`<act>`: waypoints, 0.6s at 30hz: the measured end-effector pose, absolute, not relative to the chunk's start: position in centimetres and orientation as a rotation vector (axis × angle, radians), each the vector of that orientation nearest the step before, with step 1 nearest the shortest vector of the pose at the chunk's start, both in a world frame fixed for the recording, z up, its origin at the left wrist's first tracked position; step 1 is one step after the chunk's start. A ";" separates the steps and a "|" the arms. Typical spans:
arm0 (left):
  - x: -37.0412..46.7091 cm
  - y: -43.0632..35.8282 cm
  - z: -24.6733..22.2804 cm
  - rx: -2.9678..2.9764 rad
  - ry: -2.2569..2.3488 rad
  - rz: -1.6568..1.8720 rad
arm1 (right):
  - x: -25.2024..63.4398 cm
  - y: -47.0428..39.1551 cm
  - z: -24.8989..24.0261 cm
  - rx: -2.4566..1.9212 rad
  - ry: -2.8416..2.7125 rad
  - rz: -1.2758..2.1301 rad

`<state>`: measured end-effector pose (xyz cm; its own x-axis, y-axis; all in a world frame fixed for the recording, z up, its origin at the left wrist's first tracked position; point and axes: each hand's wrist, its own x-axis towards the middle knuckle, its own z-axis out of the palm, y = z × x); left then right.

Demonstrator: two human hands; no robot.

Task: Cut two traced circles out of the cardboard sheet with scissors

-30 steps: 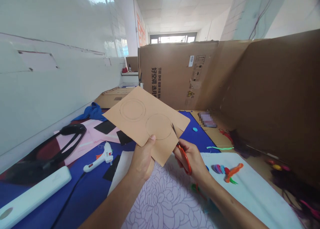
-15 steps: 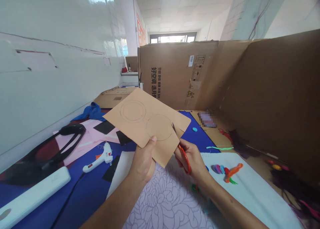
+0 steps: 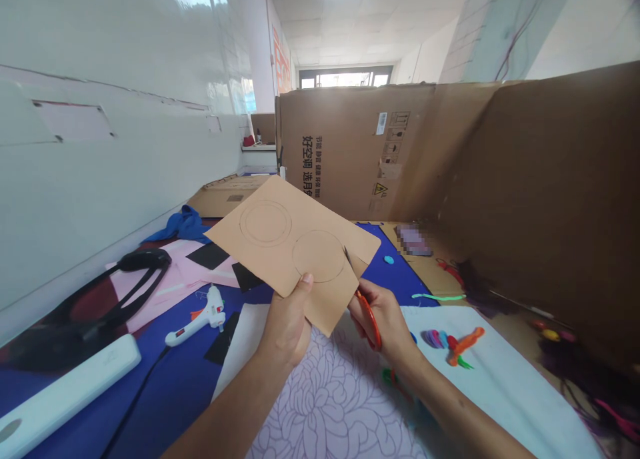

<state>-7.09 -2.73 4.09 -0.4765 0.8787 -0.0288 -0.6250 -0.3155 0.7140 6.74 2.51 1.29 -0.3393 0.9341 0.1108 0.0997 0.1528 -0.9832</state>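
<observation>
A tan sheet of cardboard [image 3: 290, 205] with circles drawn on it is held up above the table. My left hand [image 3: 287, 322] pinches its lower edge, thumb on top, close to the lower circle. My right hand [image 3: 383, 312] is closed around the orange handles of a pair of scissors [image 3: 369, 319]. The dark blades lie in a cut at the sheet's right side, with the tip by the rim of the lower circle. Another circle, drawn as a double ring, is on the sheet's upper left. My left fingers are hidden beneath the cardboard.
At the left are a white glue gun [image 3: 200, 315], a long white device [image 3: 70, 392], black straps [image 3: 145, 272] and pink sheets [image 3: 175, 259]. Coloured craft pieces [image 3: 467, 345] lie on a white cloth [image 3: 500, 392] at the right. Large cardboard walls [image 3: 350, 152] stand behind and at the right.
Hardly anything differs. The cardboard has shifted very slightly left, while both hands and the scissors stay in nearly the same place.
</observation>
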 end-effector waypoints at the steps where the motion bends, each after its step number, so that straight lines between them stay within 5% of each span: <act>1: -7.1 -2.7 4.1 0.457 0.833 1.928 | 6.7 2.5 1.3 -1.017 -1.611 1.289; 18: -7.3 -2.7 3.9 0.487 0.863 1.907 | 6.8 2.7 1.4 -0.979 -1.576 1.312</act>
